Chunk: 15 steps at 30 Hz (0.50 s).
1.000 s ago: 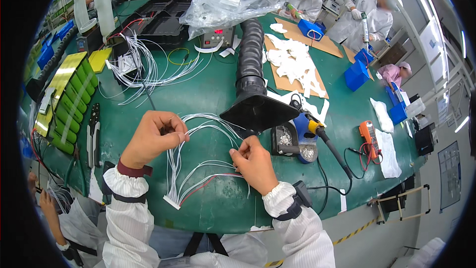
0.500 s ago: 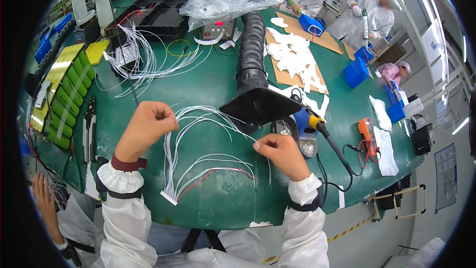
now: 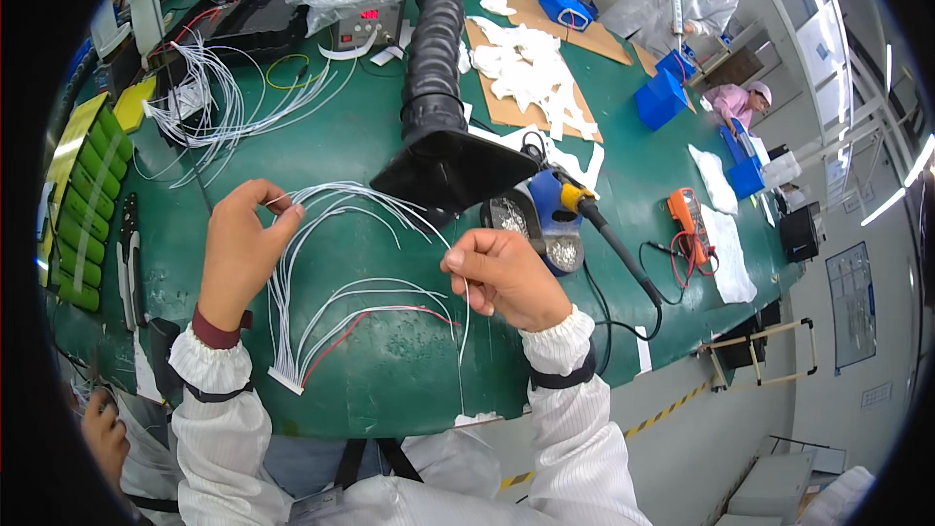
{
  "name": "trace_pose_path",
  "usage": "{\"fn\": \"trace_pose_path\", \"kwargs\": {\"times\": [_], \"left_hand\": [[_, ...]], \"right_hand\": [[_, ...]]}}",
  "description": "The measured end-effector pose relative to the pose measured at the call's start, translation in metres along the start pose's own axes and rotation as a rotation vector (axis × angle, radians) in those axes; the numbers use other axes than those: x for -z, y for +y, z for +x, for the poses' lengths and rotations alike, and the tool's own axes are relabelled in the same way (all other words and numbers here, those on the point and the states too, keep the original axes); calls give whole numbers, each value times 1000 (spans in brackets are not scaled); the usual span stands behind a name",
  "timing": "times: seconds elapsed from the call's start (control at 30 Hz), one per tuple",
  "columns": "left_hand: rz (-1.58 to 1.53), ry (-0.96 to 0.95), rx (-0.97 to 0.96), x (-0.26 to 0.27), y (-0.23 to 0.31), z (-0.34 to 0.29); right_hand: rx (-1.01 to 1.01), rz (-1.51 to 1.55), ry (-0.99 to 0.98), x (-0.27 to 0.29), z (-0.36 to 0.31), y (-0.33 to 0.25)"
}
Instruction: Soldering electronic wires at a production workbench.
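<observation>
A bundle of thin white wires (image 3: 282, 297) with one red wire (image 3: 336, 344) fans out from a small white connector (image 3: 285, 381) on the green table. My left hand (image 3: 239, 248) is at the upper left bend of the bundle, thumb and forefinger pinched at a white wire. At the far ends of the longer wires, my right hand (image 3: 511, 278) pinches a white wire (image 3: 464, 317) whose end hangs down toward the table. Shorter wires of the same bundle lie loose between my hands.
A black fume hose (image 3: 433, 88) with a wide hood (image 3: 453, 170) stands just beyond my hands. Right of it are a soldering iron stand (image 3: 555, 205) and an orange multimeter (image 3: 687, 209). Pliers (image 3: 129, 263) and green battery cells (image 3: 88, 214) lie at left. A co-worker's hand (image 3: 104, 433) is lower left.
The whole view has shifted, so the table's things sit further left and higher. My right hand has turned, its fingers more spread behind the pinch. The co-worker's hand at lower left has curled.
</observation>
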<state>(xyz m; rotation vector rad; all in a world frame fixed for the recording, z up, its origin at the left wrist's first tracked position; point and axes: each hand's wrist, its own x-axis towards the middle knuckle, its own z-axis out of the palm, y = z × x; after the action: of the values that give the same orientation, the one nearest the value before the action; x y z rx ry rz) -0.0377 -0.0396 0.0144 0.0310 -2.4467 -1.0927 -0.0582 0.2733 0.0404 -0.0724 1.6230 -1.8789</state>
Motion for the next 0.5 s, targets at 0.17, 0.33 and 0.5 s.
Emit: {"fn": "trace_pose_path", "kwargs": {"times": [0.17, 0.33, 0.5], "left_hand": [[-12, -51, 37, -1, -4, 0], [14, -28, 47, -2, -11, 2], [-2, -58, 38, -6, -17, 1]], "right_hand": [[1, 6, -22, 2, 3, 2], [22, 21, -30, 0, 2, 3], [12, 28, -19, 1, 2, 3]]}}
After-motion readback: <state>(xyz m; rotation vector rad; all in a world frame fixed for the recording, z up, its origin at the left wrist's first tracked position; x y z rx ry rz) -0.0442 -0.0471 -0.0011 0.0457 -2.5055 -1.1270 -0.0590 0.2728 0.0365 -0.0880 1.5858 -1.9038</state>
